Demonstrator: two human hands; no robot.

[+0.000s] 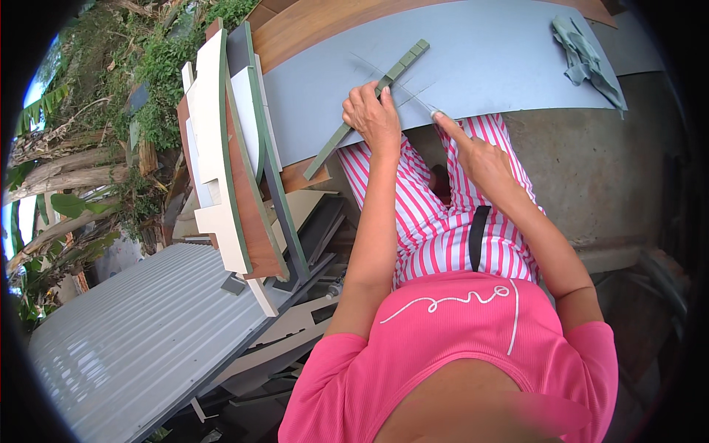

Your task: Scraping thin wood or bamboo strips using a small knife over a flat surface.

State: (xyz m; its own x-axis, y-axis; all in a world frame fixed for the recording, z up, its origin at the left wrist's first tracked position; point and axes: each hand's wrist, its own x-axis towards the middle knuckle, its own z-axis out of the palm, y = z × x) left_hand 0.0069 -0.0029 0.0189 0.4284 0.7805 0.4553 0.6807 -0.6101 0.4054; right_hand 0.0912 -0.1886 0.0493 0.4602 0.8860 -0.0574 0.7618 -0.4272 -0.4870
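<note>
A blue-grey sheet [317, 96] lies across the work surface in front of me, with thin dark lines on its top. Diagonally over it rests a narrow green strip [329, 151], its upper part grooved into block-like sections. My left hand [373, 118] grips the strip near its middle from above, fingers curled over it. To the right, my right hand [484, 159] is at the sheet's near edge, index finger stretched forward. A small pale piece shows at that fingertip, with a thin line running from it toward the strip; the other fingers are curled, and what they hold is mostly hidden.
Beside the sheet on the left lean several cut boards [221, 148] in cream, brown and green. A crumpled grey-green cloth [580, 55] lies at the sheet's far right. Corrugated metal sheeting [148, 325] is at lower left, plants [162, 81] beyond. Brown boards [325, 29] show behind the sheet.
</note>
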